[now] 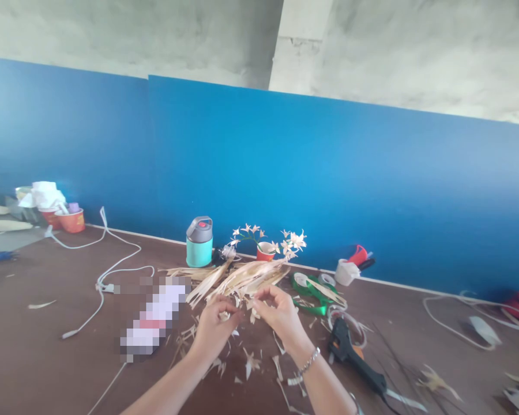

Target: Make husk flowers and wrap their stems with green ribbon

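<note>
Pinching petal point(254, 314) in right hand point(280, 314) grip, scrap point(224, 316) in left hand point(215, 331)

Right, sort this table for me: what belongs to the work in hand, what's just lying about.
In use: left hand and right hand pinching husk pieces; husk strips; probably glue gun, green ribbon, finished flowers.
Lying about: teal bottle; white cable; paper cups.
</note>
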A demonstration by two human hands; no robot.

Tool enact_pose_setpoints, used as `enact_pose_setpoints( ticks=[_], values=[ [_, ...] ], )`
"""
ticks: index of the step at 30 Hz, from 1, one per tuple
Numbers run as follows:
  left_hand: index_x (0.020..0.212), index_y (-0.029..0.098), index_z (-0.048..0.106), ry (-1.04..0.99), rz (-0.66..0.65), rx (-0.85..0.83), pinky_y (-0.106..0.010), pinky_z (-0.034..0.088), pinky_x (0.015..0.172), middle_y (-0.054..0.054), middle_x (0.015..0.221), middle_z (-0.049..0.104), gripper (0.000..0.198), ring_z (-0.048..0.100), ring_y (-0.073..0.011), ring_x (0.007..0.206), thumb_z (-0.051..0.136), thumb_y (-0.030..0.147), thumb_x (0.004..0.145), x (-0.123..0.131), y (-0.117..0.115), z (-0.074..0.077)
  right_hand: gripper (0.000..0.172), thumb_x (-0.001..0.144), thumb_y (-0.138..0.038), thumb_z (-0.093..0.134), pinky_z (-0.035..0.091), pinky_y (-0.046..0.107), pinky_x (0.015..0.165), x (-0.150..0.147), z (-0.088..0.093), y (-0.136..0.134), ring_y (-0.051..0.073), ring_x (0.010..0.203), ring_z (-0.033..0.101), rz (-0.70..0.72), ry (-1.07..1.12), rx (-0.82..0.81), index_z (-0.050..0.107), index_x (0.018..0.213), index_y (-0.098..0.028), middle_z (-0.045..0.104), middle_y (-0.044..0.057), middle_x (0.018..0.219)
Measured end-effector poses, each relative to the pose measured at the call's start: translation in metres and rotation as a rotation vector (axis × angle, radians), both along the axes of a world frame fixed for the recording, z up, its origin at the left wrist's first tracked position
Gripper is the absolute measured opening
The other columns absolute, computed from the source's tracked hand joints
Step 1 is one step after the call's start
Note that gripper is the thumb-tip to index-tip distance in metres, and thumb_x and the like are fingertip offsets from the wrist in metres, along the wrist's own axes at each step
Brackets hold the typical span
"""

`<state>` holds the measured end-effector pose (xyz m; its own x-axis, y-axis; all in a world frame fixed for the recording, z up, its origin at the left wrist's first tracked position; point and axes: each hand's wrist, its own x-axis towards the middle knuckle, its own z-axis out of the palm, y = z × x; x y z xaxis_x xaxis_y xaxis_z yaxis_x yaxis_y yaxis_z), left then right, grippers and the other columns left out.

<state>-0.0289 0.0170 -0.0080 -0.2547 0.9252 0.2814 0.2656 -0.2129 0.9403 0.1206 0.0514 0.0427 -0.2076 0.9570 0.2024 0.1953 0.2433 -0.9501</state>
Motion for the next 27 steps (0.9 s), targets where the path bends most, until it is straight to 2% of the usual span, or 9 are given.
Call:
enact_pose_setpoints(
  ticks=[4,10,13,18,23,27],
  values=[
    [0.058,0.020,0.065,-0.020,-0.010,-0.020,-0.032,0.045,0.070,-0.002,0.075,0.059,0.014,0.058,-0.0204,0.077,0.063,0.031,0.066,0.000,0.000,0.002,0.020,0.070,-0.025,0.061,0.041,0.021,0.049,-0.001,0.000,-0.001,0.010,0.051,0.049,0.038,0.001,-0.066,0.067,0.086,-0.015,0.060,-0.001,0.064],
    [0.057,0.020,0.064,-0.015,-0.006,-0.046,-0.033,0.042,0.076,-0.003,0.078,0.058,0.016,0.057,-0.0205,0.078,0.063,0.032,0.067,0.000,-0.002,0.005,0.005,0.064,-0.019,0.062,0.038,0.020,0.048,-0.002,0.000,-0.001,0.010,0.052,0.047,-0.033,-0.027,-0.039,0.062,0.067,-0.016,0.057,-0.002,0.058],
    [0.057,0.020,0.064,-0.017,-0.013,-0.044,-0.033,0.042,0.076,-0.003,0.077,0.058,0.016,0.057,-0.0207,0.079,0.063,0.032,0.067,0.000,-0.001,0.005,0.005,0.064,-0.020,0.062,0.037,0.020,0.047,-0.001,-0.003,0.001,0.009,0.051,0.044,-0.036,-0.004,-0.049,0.059,0.065,-0.016,0.057,-0.003,0.060],
    [0.058,0.020,0.064,-0.021,-0.014,-0.050,-0.033,0.043,0.073,-0.003,0.079,0.058,0.016,0.057,-0.0207,0.078,0.062,0.032,0.068,0.000,-0.001,0.003,0.024,0.066,-0.025,0.064,0.042,0.023,0.054,-0.002,-0.006,0.002,0.014,0.063,0.052,0.014,0.078,-0.130,0.067,0.088,-0.016,0.063,0.002,0.072],
    [0.055,0.020,0.063,-0.025,-0.010,-0.035,-0.033,0.042,0.074,-0.003,0.076,0.058,0.015,0.057,-0.0211,0.078,0.063,0.031,0.066,0.000,-0.001,0.003,0.013,0.065,-0.025,0.066,0.041,0.023,0.055,-0.005,0.003,-0.005,0.015,0.064,0.054,0.015,0.184,-0.232,0.062,0.074,-0.017,0.065,0.002,0.069],
    [0.057,0.019,0.064,-0.021,-0.017,-0.056,-0.033,0.041,0.075,-0.003,0.079,0.058,0.015,0.056,-0.0209,0.078,0.063,0.032,0.066,-0.001,-0.001,0.003,0.013,0.067,-0.026,0.068,0.039,0.022,0.054,-0.003,0.007,-0.008,0.012,0.060,0.052,0.060,0.254,-0.246,0.059,0.069,-0.016,0.062,0.000,0.064]
  ],
)
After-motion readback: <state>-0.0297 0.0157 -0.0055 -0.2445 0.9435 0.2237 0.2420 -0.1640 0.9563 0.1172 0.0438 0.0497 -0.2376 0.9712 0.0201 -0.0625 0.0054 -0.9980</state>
